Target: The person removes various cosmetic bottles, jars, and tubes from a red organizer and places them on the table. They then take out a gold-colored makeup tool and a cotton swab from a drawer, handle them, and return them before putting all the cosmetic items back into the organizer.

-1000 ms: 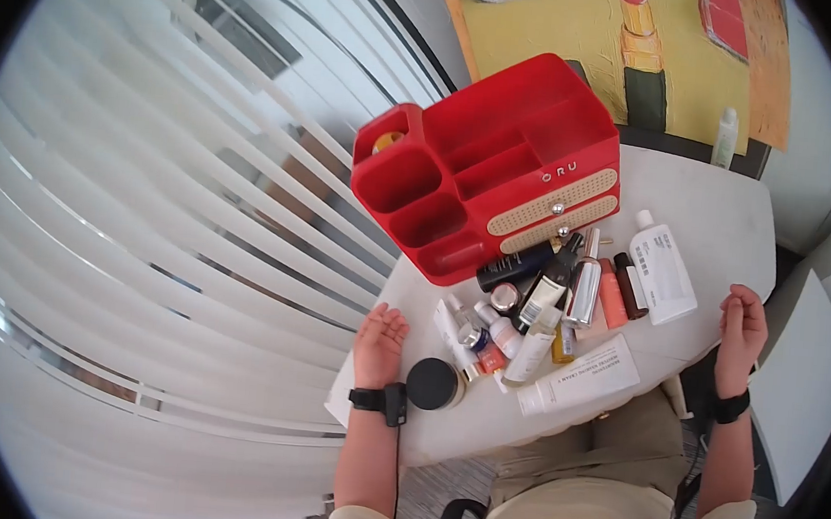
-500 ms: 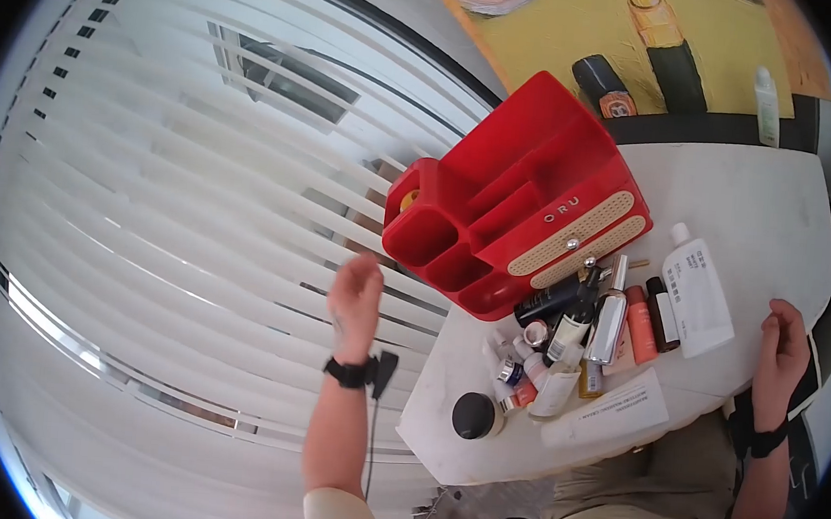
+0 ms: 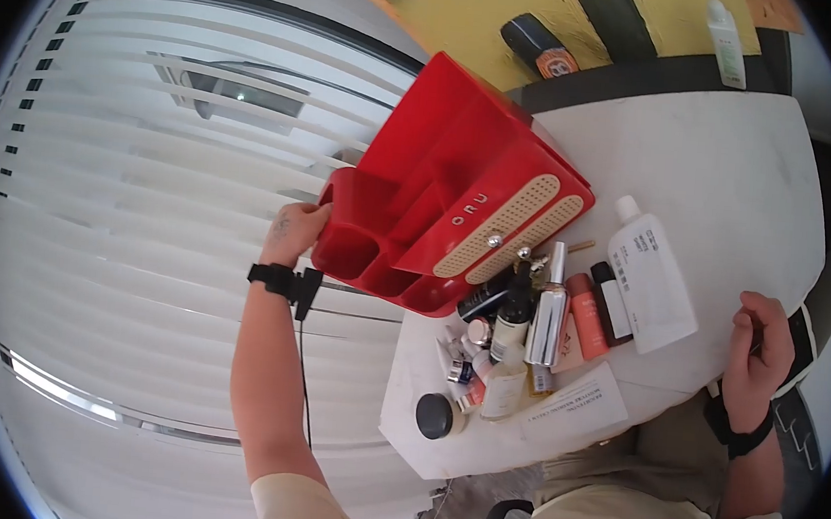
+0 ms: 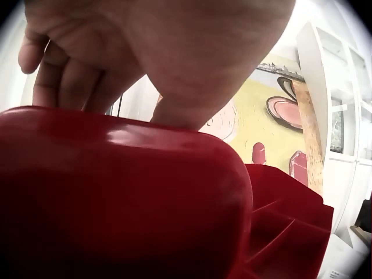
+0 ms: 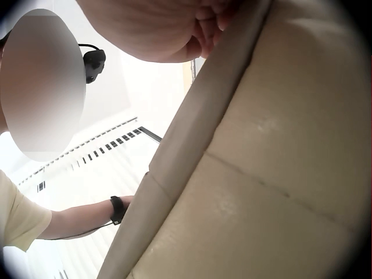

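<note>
Far left on my feed it's all blinds (image 3: 148,190), then my left hand (image 3: 295,235), which has hold of the left end of the organizer (image 3: 371,202), fingers hooked over the rim. The organizer is the big red one with open compartments and two drawers (image 3: 517,214) on its front. That left end sticks out past the edge of the bench (image 3: 725,177); can't tell if the base is sitting flat.

On the near side of the organizer, the black-lidded jar (image 3: 434,416) comes first, a bit apart from it. Then there's a jumble of little bottles and tubes, with a dark pump bottle (image 3: 511,330), a clear bottle (image 3: 504,391) and a shiny silver bottle (image 3: 548,324). A white tube (image 3: 585,405) lies on the near side of that pile, closer to me than the organizer. Next along are a coral bottle (image 3: 588,317) and a dark bottle (image 3: 611,304) with a white label, side by side. To the right of the organizer there's a large white bottle (image 3: 655,288) lying down, and beyond the organizer's far side, a small bottle (image 3: 727,50) in front of the painting (image 3: 552,12).

My right hand (image 3: 757,357) is well right of the organizer, by the bench edge, fingers loosely bent, nothing in it.
</note>
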Available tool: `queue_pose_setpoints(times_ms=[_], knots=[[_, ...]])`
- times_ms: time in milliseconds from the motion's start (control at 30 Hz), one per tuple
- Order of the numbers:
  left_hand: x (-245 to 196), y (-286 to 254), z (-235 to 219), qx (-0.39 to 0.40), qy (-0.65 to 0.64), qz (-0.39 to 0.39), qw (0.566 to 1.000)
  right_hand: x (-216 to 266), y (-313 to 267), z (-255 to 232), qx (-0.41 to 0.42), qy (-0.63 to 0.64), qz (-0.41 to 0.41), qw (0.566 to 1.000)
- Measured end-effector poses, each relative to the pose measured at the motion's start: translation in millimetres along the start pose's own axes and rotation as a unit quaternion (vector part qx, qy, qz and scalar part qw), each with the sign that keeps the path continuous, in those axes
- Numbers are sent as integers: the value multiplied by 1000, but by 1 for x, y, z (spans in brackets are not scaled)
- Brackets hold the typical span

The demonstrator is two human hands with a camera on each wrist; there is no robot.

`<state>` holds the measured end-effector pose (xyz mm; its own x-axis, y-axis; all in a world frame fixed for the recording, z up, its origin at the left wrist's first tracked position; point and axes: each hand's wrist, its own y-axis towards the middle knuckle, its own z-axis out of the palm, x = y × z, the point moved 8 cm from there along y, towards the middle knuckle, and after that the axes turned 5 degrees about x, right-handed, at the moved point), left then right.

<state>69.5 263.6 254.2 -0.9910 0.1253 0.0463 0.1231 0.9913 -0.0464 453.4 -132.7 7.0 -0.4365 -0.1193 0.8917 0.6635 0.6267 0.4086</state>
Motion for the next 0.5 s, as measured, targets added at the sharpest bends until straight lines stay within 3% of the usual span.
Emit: queue_pose_setpoints(times_ms=[200,433,500], knots=[[-10,14,9,50,-5,-22,998,4,1,1,4,-19,-26,999],[-16,6,8,25,-113,-36,993,4,0,3,10,-26,-33,999],[-15,9,15,88,-72,-42,993,7,0,3,0,-46,-55,997]])
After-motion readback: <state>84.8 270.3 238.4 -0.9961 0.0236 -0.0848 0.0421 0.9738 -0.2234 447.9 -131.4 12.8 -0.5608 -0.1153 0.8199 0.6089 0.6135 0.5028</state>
